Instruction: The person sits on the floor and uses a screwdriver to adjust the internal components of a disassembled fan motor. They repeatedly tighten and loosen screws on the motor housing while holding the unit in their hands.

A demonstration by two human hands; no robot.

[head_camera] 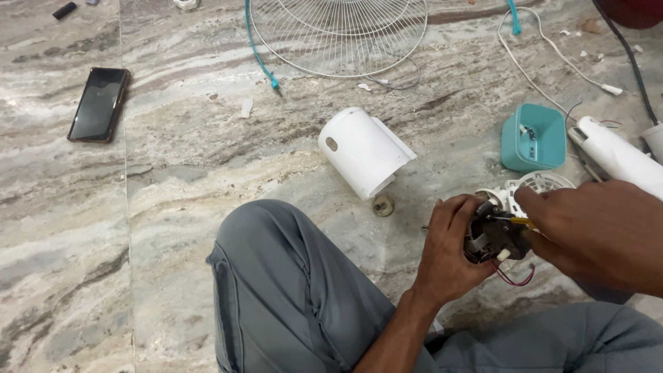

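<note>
My left hand (pixel 447 250) grips a small dark fan motor (pixel 494 237) with red wires hanging below it. My right hand (pixel 599 233) is closed around a yellow-handled tool (pixel 519 222) whose tip touches the top of the motor. Behind the motor sits a white vented motor housing part (pixel 544 184). A white cylindrical motor cover (pixel 363 151) lies on the floor to the left, with a small round knob (pixel 383 205) beside it.
My grey-trousered legs (pixel 290 297) fill the foreground on the marble floor. A black phone (pixel 99 103) lies far left. A wire fan grille (pixel 338 34) lies at the top, a teal plastic box (pixel 533 137) and a white tube (pixel 615 153) at right, with cables around.
</note>
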